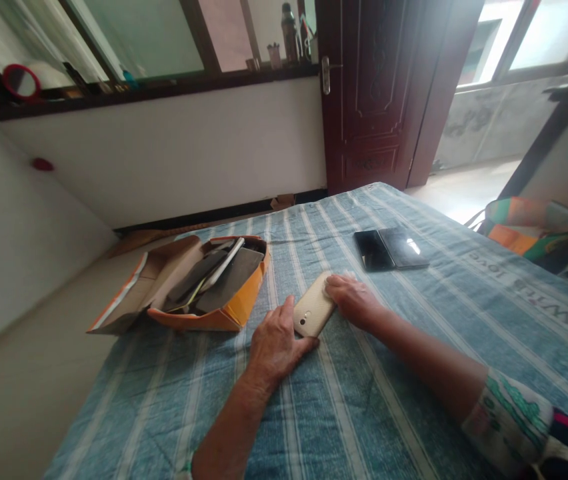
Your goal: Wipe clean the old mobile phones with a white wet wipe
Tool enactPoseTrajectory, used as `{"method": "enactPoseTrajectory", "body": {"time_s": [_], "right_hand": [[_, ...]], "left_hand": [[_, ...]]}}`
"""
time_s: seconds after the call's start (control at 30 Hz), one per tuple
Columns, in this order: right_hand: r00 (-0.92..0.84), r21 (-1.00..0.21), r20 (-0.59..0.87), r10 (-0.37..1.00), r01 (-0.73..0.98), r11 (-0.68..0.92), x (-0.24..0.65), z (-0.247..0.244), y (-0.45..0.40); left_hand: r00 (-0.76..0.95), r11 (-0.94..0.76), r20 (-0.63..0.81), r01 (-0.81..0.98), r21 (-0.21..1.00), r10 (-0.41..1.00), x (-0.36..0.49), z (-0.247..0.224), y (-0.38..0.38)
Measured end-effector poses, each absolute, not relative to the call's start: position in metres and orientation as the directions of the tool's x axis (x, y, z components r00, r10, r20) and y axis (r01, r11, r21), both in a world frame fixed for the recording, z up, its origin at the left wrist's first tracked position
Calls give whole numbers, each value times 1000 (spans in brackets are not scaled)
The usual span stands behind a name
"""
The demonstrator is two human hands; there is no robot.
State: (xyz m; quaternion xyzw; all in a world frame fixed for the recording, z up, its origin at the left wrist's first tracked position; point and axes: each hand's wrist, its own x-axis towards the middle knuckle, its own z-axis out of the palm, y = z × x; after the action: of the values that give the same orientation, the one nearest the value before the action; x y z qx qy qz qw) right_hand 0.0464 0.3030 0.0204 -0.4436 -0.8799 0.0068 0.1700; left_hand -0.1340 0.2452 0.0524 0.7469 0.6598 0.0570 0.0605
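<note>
A gold smartphone (314, 308) lies back up on the striped bedspread, its camera end toward me. My left hand (277, 340) grips that near end, thumb along the bottom edge and fingers at the left side. Over the far end, my right hand (354, 299) has its fingers bent and pressed against the phone's back. A small whitish patch shows by those fingers, too blurred to name. To the left stands an open orange cardboard box (244, 303) with several dark, flat, phone-like devices (237, 277) in it.
Beyond my right hand, a black phone (374, 250) and a dark flat device (404, 248) lie side by side on the bedspread (204, 393). The box's lid flap (139, 287) leans out at the bed's left edge. A dark red door (369, 87) stands behind the bed.
</note>
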Motion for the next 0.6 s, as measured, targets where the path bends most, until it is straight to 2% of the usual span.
{"method": "enactPoseTrajectory", "body": {"time_s": [0.13,0.2,0.27,0.6], "right_hand": [[-659,-146,297,691,684,715,21,23,300],[-755,-111,267,599,593,797,10,25,299],[-794,-95,223,565,559,824,6,27,300],[-578,-137,186,795,786,603,41,28,335]], "left_hand": [[100,-97,-2,974,205,995,-135,49,246],[87,-86,4,970,227,996,-136,46,247],[68,-67,2,968,242,998,-137,43,247],[75,-71,-12,980,186,997,-134,48,245]]}}
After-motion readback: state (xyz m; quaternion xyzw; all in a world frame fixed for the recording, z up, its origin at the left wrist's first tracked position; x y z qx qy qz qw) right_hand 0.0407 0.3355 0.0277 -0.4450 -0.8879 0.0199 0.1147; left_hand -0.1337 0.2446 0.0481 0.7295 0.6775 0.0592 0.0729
